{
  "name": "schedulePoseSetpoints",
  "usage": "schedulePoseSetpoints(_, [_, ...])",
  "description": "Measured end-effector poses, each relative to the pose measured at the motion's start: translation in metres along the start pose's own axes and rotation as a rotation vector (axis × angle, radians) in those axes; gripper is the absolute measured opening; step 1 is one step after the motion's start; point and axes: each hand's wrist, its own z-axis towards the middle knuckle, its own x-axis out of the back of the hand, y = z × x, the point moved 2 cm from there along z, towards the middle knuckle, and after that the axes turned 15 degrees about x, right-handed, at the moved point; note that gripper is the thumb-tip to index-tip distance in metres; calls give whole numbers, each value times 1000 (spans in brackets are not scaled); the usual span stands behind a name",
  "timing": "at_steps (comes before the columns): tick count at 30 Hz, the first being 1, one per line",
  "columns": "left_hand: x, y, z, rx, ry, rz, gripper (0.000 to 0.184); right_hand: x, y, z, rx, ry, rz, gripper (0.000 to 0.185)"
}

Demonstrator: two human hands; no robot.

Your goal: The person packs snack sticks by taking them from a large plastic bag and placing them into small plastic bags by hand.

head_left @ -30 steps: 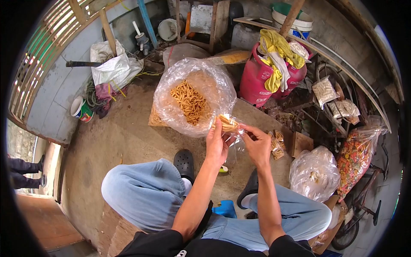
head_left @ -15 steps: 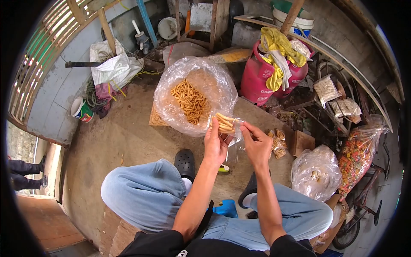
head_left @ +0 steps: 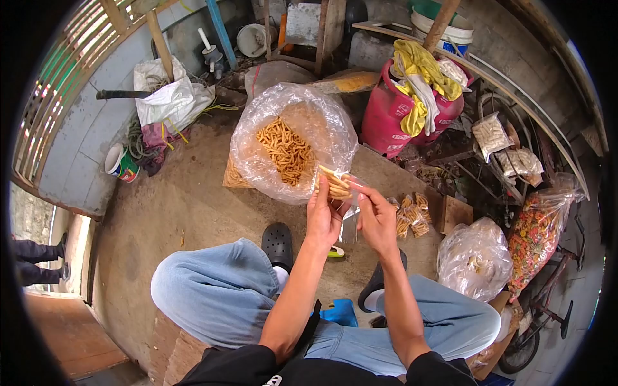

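Between my hands is a small clear plastic bag of snack sticks (head_left: 335, 183), held in front of a large open plastic bag (head_left: 331, 128). My left hand (head_left: 325, 212) is closed on the small bag's left side, thumb on top. On its right end, my right hand (head_left: 376, 215) pinches the plastic. Loose golden-brown snack sticks (head_left: 283, 151) lie heaped inside the large bag. Several filled snack packets (head_left: 413, 215) rest on the floor to the right of my right hand. Below my hands hangs or lies some clear plastic (head_left: 349, 228), partly hidden.
Pink gas cylinders (head_left: 386, 119) draped with yellow cloth (head_left: 413, 64) stand at the back right. A clear bag (head_left: 475, 260) and a bag of colourful snacks (head_left: 539, 231) sit at right. A yellow-green-handled object (head_left: 336, 252) lies near my shoe (head_left: 277, 246). Another person's legs (head_left: 40, 260) show at far left.
My right hand has shifted slightly left and in toward the small bag, uncovering more of the packets on the floor. The left hand keeps its hold.
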Motion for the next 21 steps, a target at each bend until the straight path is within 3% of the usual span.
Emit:
schedulePoseSetpoints(2, [-1,0,0,2,-6,-2,38,3,2,-1,-4,-7,-145,24])
schedulePoseSetpoints(9, [7,-2,4,-3,13,-22,37,-3,9,-1,65,-73,-103,23])
schedulePoseSetpoints(17, [42,-8,18,76,101,-238,34,1,32,17,-36,277,153,25])
schedulePoseSetpoints(21, [64,-5,21,100,122,-294,29,-11,79,42,-112,154,15,24])
